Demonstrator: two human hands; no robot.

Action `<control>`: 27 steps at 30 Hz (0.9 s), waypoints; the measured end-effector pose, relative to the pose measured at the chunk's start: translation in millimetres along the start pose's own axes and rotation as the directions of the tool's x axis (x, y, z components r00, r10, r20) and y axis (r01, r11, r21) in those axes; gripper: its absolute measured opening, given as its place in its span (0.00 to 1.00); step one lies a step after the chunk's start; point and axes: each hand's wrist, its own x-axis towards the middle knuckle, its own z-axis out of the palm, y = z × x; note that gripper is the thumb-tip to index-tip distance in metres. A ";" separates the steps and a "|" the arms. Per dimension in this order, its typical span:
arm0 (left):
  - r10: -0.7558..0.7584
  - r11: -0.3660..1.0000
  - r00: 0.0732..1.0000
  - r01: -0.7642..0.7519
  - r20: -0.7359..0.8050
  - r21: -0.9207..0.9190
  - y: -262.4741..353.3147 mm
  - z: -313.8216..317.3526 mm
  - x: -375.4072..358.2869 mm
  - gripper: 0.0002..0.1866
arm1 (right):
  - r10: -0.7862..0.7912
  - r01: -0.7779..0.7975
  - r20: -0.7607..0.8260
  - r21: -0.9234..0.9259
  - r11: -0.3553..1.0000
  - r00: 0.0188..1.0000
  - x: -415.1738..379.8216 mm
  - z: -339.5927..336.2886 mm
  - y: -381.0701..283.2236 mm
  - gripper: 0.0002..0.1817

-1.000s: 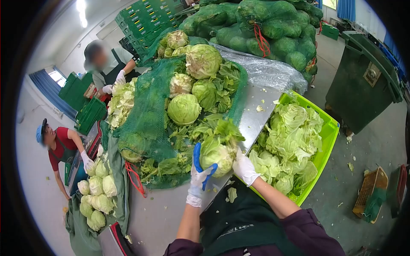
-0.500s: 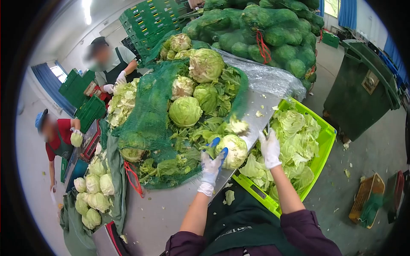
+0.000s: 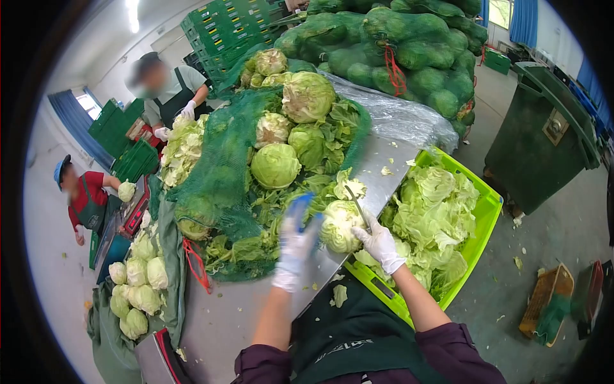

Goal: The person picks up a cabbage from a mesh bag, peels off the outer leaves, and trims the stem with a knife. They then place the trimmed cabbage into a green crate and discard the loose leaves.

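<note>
A trimmed pale lettuce head (image 3: 339, 226) sits on the metal table with its cut side up. My right hand (image 3: 381, 246), gloved in white, is closed around a thin knife (image 3: 354, 200) whose blade lies across the head's right side. To the left of the head is my left hand (image 3: 296, 240), in a white glove with blue fingertips. Its fingers are apart and motion-blurred, and nothing shows in them. Loose leaves (image 3: 348, 184) lie just behind the head. Untrimmed lettuce heads (image 3: 275, 166) rest in an opened green mesh bag (image 3: 220, 144) farther back.
A bright green crate (image 3: 481, 221) full of leaves stands at the right. Pale trimmed heads (image 3: 144, 297) are piled at the left. Filled mesh bags (image 3: 416, 57) are stacked behind. A dark wheeled bin (image 3: 537, 141) stands far right. Two people (image 3: 169, 89) work at the left.
My right hand has moved left from the crate's edge, bringing the knife onto the lettuce head. My left hand has shifted left off the head. The head has moved slightly left.
</note>
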 end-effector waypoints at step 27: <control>-0.203 0.964 0.972 0.220 0.121 -0.149 -5.6 41.4 -43.3 0.39 | -0.139 0.154 0.074 -0.277 0.949 0.988 16.2 -8.2 -19.5 0.28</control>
